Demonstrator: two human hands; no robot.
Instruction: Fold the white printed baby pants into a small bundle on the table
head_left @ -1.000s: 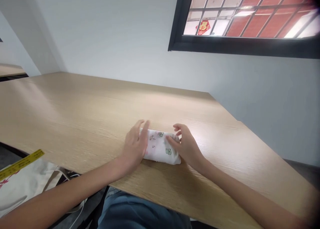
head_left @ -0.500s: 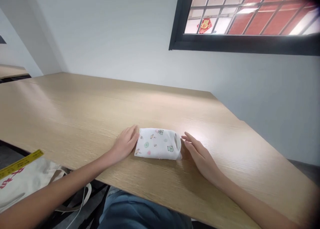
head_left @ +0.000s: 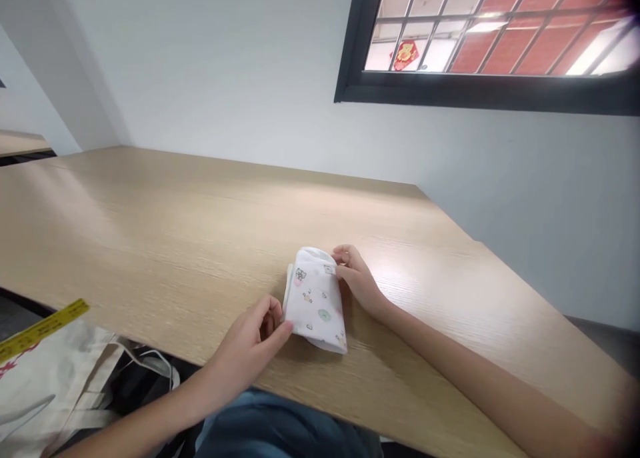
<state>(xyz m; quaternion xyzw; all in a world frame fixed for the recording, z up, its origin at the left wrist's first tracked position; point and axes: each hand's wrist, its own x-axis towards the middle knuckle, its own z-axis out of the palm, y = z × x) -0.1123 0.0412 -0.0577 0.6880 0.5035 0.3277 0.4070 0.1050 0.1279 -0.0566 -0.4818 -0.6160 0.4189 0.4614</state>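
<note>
A small folded white cloth (head_left: 315, 299) with little printed animals and dots lies on the wooden table (head_left: 165, 245), its long side now running away from me. My left hand (head_left: 250, 345) pinches its near left corner between thumb and fingers. My right hand (head_left: 357, 281) holds the far right corner with curled fingers. Both hands are closed on the cloth.
A cream canvas bag (head_left: 45, 371) with a yellow strip lies below the table's near edge at the left. My blue-trousered lap (head_left: 280, 428) shows under the edge. A grey wall and a dark-framed window (head_left: 480, 85) stand behind the table.
The hands lay flat beside the cloth half a second ago; now they grip its corners. The cloth has turned about a quarter turn, from lying crosswise to lying lengthwise.
</note>
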